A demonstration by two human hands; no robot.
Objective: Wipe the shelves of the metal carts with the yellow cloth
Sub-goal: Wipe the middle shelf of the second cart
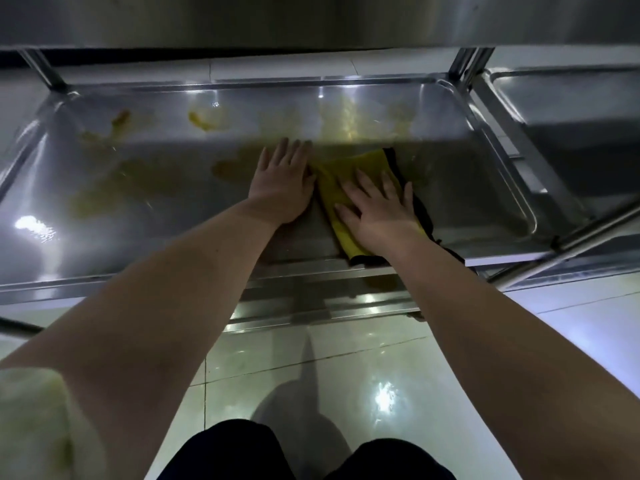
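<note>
A yellow cloth (333, 188) with a black edge lies flat on the metal cart shelf (138, 223), near its front rim. The right hand (381, 209) presses it, fingers spread. At the cloth's 9 o'clock, just beside it, the left hand (282, 183) rests flat, fingers straight. Yellowish smears (204, 120) spread from 10 to 12 o'clock. A second cart (571, 109) stands at 2 o'clock.

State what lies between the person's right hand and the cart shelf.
The yellow cloth lies there, flat under the right hand and its spread fingers, on the shelf; the head view shows it.
</note>
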